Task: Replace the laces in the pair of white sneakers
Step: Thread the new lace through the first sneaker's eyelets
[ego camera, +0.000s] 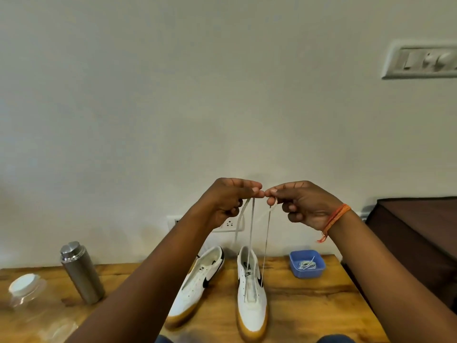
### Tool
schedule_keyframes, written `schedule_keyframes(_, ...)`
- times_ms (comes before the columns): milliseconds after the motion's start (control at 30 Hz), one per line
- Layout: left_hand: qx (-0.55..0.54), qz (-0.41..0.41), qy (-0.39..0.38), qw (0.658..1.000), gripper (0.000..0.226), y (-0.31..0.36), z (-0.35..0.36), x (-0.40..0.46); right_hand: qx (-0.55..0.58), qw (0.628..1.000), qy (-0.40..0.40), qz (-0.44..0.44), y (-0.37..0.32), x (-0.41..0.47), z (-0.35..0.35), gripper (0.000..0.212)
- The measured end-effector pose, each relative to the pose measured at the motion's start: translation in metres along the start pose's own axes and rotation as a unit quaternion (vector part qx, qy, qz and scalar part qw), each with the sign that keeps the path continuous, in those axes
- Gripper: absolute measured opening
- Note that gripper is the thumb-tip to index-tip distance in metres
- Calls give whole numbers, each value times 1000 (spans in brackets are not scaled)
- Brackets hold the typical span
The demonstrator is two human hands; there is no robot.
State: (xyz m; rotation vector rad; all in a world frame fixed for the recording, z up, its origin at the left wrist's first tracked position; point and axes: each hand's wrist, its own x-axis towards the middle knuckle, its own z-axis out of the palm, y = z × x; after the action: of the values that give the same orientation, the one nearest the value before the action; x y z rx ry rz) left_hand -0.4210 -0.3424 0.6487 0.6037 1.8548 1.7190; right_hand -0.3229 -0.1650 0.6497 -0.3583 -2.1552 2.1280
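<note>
On the desk [309, 300], the left sneaker [195, 285] lies unlaced, tilted. Above, the left hand [230, 201] and the right hand [304, 204] are both closed in a pinch on the white lace [251, 233], one end each, raised high. The lace runs down to the lowest eyelets of the right sneaker [252, 293]. If the ends are pulled unevenly, one side may come out short; a strong pull could lift the sneaker.

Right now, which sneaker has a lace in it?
The right sneaker, nearer the blue tub. A lace rises from it to both hands. The left sneaker shows none.
</note>
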Motion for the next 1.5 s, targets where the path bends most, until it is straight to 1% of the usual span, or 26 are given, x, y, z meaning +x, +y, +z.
schedule_keyframes(167, -18, 29, 8, 999, 18, 18, 3, -7, 13, 1000, 14, -14, -19, -11, -3, 23)
schedule_keyframes(267, -25, 55, 6, 998, 21, 26, 5, -11, 73, 997, 16, -14, -25, -15, -6, 31)
schedule_keyframes(333, 6, 78, 5, 997, 21, 27, 5, -11, 87, 995, 25, -29, -26, -16, -6, 33)
schedule_keyframes(433, 80, 117, 26, 990, 18, 24, 9, -12, 54, 995, 44, -72, -21, -17, -4, 22)
schedule_keyframes(500, 89, 137, 45, 986, 18, 22, 12, -11, 50, 992, 58, -100, -18, -16, -2, 19)
schedule_keyframes(600, 69, 141, 91, 983, 19, 22, 18, -9, 9, 984, 85, -157, -17, -16, 3, 16)
schedule_keyframes(667, 64, 141, 112, 981, 21, 24, 19, -7, 1, 977, 105, -184, -16, -15, 6, 15)
schedule_keyframes(800, 43, 140, 115, 983, 21, 30, 26, -6, 9, 965, 159, -206, -17, -10, 12, 14)
schedule_keyframes(933, 14, 141, 100, 985, 17, 36, 35, -3, 48, 944, 223, -236, -14, -3, 27, 12)
schedule_keyframes(1000, 1, 140, 94, 986, 17, 38, 40, -1, 73, 940, 233, -240, -10, 0, 33, 14)
schedule_keyframes(1167, -5, 157, 115, 981, 22, 25, 43, 6, 124, 936, 235, -230, 1, 5, 32, 12)
schedule_keyframes(1233, -20, 130, 117, 984, 22, 8, 32, 10, 160, 945, 204, -199, 10, 7, 26, 12)
schedule_keyframes(1300, 1, 86, 131, 988, 23, -18, 15, 17, 176, 956, 175, -159, 27, 12, 15, 12)
schedule_keyframes(1333, 34, 66, 143, 987, 24, -33, 5, 22, 152, 963, 179, -134, 37, 15, 7, 12)
schedule_keyframes(1400, 133, 28, 168, 976, 26, -75, -15, 31, 34, 977, 199, -73, 72, 28, -9, 11)
schedule_keyframes(1467, 224, 1, 171, 959, 30, -121, -28, 37, -120, 969, 215, -31, 117, 44, -21, 15)
schedule_keyframes(1500, 255, -18, 170, 952, 30, -142, -31, 37, -177, 960, 215, -11, 140, 50, -24, 17)
